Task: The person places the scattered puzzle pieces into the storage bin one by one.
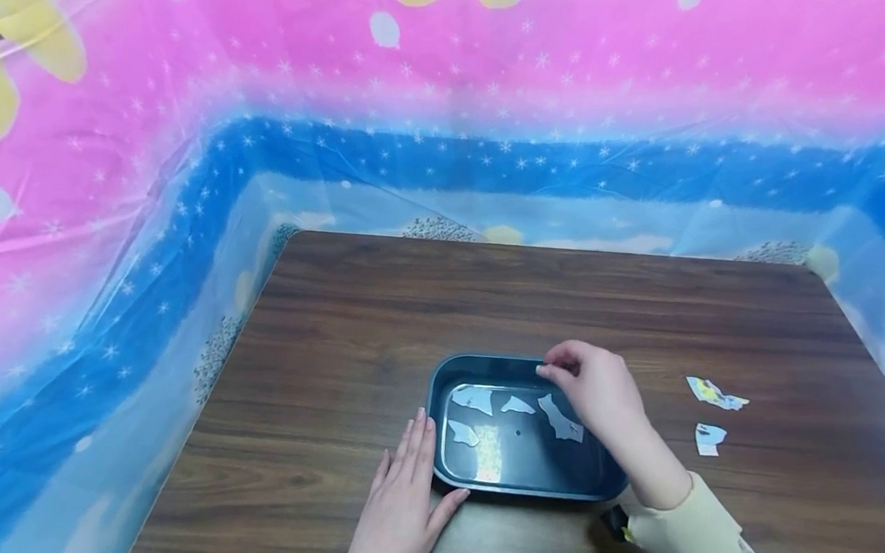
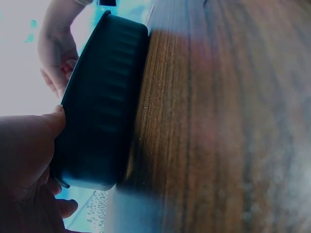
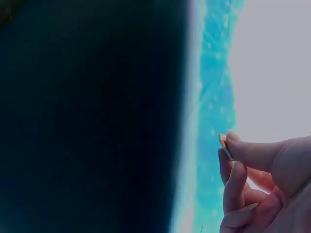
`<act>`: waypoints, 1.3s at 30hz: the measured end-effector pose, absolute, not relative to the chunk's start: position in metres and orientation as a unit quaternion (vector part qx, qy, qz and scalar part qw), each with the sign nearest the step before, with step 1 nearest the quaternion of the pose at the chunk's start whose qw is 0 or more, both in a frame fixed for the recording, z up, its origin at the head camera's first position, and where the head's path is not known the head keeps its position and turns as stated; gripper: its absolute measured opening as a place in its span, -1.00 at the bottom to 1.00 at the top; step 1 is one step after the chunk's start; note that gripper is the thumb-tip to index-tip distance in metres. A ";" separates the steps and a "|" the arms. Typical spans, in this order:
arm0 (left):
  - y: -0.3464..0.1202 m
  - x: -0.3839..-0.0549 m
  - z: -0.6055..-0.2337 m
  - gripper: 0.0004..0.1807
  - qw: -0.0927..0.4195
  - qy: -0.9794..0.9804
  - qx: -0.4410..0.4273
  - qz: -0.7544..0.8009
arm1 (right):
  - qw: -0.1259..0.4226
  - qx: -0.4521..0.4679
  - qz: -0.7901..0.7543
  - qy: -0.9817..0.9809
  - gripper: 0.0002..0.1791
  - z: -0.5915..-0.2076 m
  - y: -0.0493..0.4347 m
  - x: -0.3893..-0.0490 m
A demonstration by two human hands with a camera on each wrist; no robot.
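Spread on the tabletop, my left hand (image 1: 403, 500) presses its straightened fingers along the left wall of a dark rectangular tray (image 1: 532, 497), with the thumb at the near rim. My right hand (image 1: 594, 385) is over the tray's far right corner, thumb and index finger pinched together. Between those fingertips a small thin piece (image 3: 226, 147) shows edge-on; what it is I cannot tell. Inside the tray lie several torn paper scraps: a scrap at back left (image 1: 473, 398), a small scrap (image 1: 518, 404), a long scrap (image 1: 560, 421) and a lower-left scrap (image 1: 464, 433).
Right of the tray, a yellow-patterned paper scrap (image 1: 715, 394) and a smaller pale scrap (image 1: 710, 439) lie on the brown wooden table (image 1: 325, 333). Pink and blue patterned fabric (image 1: 451, 151) hangs around the table's edges. A black device (image 1: 616, 522) sits at the right wrist.
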State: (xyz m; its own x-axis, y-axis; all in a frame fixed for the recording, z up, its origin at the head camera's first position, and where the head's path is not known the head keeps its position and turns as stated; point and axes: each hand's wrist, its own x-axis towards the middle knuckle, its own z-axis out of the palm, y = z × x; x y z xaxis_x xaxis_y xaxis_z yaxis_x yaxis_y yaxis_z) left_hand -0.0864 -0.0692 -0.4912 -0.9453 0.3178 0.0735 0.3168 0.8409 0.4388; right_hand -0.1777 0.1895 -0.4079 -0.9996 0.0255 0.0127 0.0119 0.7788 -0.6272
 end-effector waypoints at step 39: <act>-0.067 -0.086 -0.490 -0.07 -0.019 0.956 0.170 0.239 | 0.076 -0.007 0.248 -0.966 -0.87 -0.437 0.154 -0.146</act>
